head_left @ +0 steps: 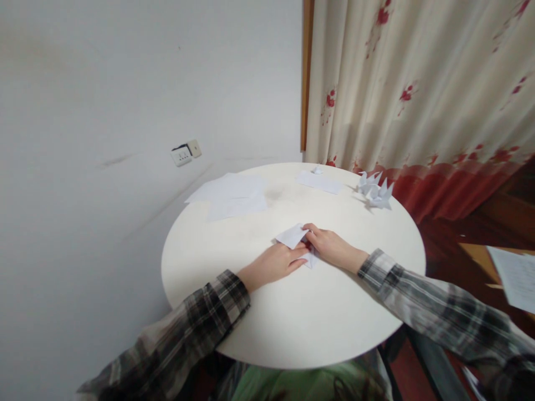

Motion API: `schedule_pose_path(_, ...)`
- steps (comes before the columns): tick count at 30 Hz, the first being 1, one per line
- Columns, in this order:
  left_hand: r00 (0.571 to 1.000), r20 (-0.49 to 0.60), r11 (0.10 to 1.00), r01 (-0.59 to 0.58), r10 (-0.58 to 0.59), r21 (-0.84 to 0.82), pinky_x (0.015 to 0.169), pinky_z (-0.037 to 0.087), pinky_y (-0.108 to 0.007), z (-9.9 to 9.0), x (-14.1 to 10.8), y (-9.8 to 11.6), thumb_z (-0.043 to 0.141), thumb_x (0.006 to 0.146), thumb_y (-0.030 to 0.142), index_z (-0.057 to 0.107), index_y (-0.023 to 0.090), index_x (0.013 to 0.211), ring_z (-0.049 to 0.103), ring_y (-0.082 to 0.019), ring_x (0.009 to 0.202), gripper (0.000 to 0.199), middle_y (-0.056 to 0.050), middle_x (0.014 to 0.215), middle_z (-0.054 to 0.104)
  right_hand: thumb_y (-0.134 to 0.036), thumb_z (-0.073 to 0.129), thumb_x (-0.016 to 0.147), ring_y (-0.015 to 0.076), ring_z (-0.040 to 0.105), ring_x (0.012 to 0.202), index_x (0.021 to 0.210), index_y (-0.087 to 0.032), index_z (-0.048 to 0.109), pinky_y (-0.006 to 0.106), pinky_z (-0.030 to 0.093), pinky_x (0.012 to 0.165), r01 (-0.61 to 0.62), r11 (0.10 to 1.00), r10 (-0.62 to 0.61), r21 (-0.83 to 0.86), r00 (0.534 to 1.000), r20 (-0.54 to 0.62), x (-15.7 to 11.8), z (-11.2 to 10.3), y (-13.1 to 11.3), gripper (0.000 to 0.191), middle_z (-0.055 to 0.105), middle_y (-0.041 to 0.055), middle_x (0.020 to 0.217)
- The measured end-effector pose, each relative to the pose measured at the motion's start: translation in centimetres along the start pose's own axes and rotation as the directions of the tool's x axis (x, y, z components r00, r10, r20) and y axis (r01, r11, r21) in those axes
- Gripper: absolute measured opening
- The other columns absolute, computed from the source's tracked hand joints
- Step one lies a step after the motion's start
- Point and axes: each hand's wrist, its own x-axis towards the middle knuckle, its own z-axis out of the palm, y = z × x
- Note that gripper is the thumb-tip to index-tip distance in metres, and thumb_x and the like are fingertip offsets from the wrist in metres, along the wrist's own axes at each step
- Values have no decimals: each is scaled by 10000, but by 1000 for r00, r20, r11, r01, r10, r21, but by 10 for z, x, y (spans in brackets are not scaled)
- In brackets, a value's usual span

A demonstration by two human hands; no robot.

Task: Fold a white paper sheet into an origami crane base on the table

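Indoors, round table [334, 320], folded paper [290, 236], curtain [438, 67].

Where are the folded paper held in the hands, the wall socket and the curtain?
Folded paper [291, 236], head view: its upper-left flap.
Wall socket [181, 156], head view: its white faceplate.
Curtain [426, 108], head view: its pale, patterned cloth.

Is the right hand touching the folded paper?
Touching. The head view shows the right hand with its fingers on the right side of the folded paper, no gap between them.
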Motion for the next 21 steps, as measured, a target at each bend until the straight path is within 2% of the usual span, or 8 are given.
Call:
schedule_pose_path(9,1000,-11,1000,-20,20,9,1053,332,-318,6,-2,-4,401,923,289,501,154,1229,462,-166,1206,349,-74,1284,527,-129,409,878,141,579,728,963,-144,454,275,470,659,-106,992,109,71,993,-38,-2,-3,2,98,500,103,1050)
schedule_pose_path(14,999,-22,999,-23,24,27,1048,338,-327,9,-2,-3,394,924,309,520,167,1212,480,-172,1189,345,-66,1252,555,-77,436,842,150,577,764,976,-130,473,278,479,676,-53,998,53,20,999,-8,0,-5,0,148,488,120,1087)
schedule_pose_path(21,999,-19,999,-39,40,31,1038,349,-330,7,-3,0,388,925,301,535,154,1190,494,-179,1168,337,-73,1220,578,-110,461,851,175,567,855,998,-140,527,300,497,706,31,998,-29,-63,999,41,5,-6,0,164,485,128,1134)
